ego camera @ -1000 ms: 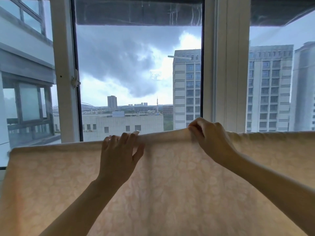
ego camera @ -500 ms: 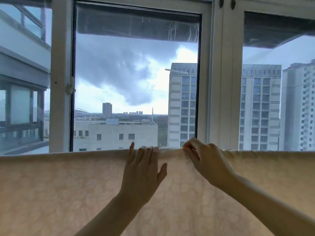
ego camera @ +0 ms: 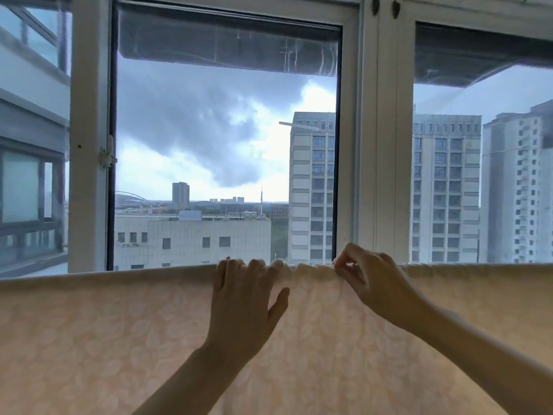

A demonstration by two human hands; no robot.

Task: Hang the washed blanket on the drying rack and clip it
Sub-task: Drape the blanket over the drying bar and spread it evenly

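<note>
**Two bare hands at the top edge of a pale blanket hung before a city window**

A pale peach blanket with a faint leaf-like pattern fills the whole lower third of the frame, stretching from the left edge to the right edge. Its top edge runs nearly level across the picture, folded over a support that stays hidden beneath the cloth. Light from outside glows softly through the fabric.

Near the centre of that top edge, the left hand lies flat against the blanket, fingers hooked over the fold and thumb spread out to the right; it is not clenched. Just beside it to the right, the right hand pinches a small gathered bunch of the blanket's edge between thumb and fingertips. Both bare forearms reach up from the bottom of the frame.

Behind the blanket, a white-framed window takes up the upper two thirds. A small white latch sits on the left upright. A thick white mullion splits the view right of centre. Through the glass are heavy grey storm clouds, a low white tiled building at lower centre, and tall grey apartment towers on the right.
</note>
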